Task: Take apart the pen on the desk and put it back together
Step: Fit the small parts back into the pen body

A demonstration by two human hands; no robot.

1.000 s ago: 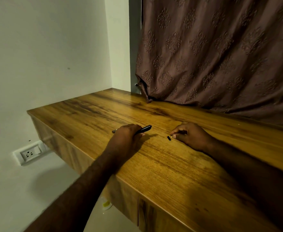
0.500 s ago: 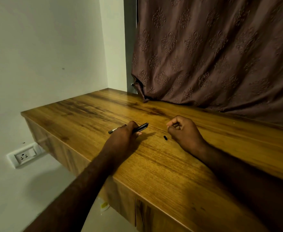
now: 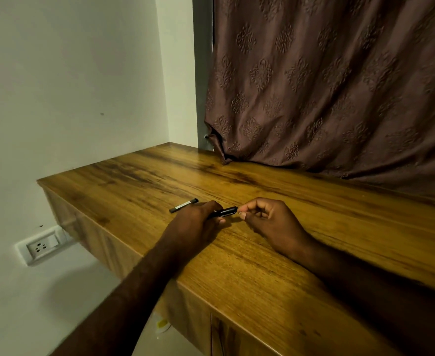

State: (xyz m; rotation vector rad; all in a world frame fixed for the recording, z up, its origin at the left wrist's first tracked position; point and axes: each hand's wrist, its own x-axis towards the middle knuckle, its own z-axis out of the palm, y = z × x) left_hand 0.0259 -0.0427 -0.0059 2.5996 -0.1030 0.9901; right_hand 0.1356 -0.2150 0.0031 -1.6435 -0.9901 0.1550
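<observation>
My left hand is curled around a slim black plastic pen barrel, holding it just above the wooden desk so that its right end sticks out past my fingers toward the other hand. My right hand is loosely closed, thumb and forefinger pinched together right at that open end of the barrel; whether a small part sits between those fingertips I cannot tell, as it is too small and dark to make out. To the left and a little farther away, a second thin black pen piece with a pale band lies flat on the desk, its right end reaching my left knuckles. Both forearms rest across the near edge of the desk. A brown patterned curtain hangs at the far right, touching the desk top. A white wall socket sits low on the left wall.
</observation>
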